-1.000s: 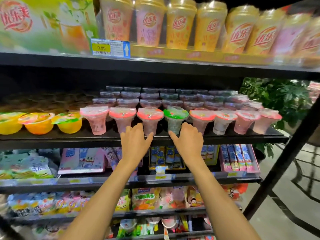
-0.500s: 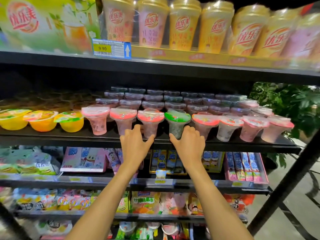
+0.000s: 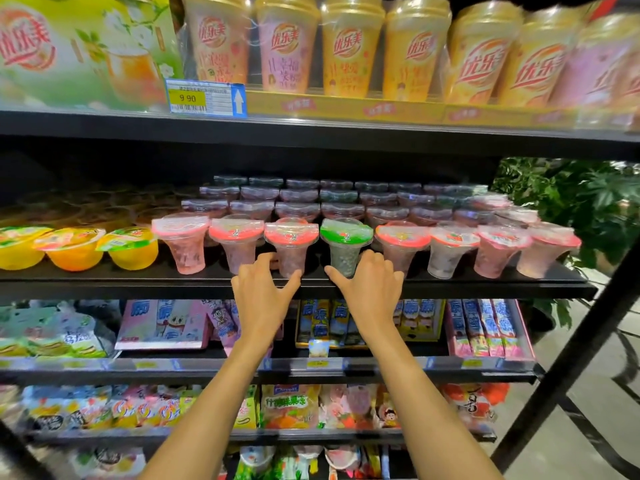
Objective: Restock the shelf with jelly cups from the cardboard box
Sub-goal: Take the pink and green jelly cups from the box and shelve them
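Observation:
A front row of clear stemmed jelly cups stands on the black middle shelf, most with red lids. My left hand is spread at the foot of a red-lidded jelly cup, thumb in front of its base. My right hand is spread the same way at the foot of the green-lidded jelly cup, thumb on its left. Both cups stand upright on the shelf. Several more rows of cups fill the shelf behind them. The cardboard box is not in view.
Yellow and orange jelly bowls sit at the shelf's left. Tall milk-tea cups line the shelf above, with a price tag. Snack packs fill the lower shelves. A potted plant and a slanted black frame bar are at the right.
Both hands stay at the feet of the same two cups. Only my view has drifted slightly, so the shelf sits a little further right in frame.

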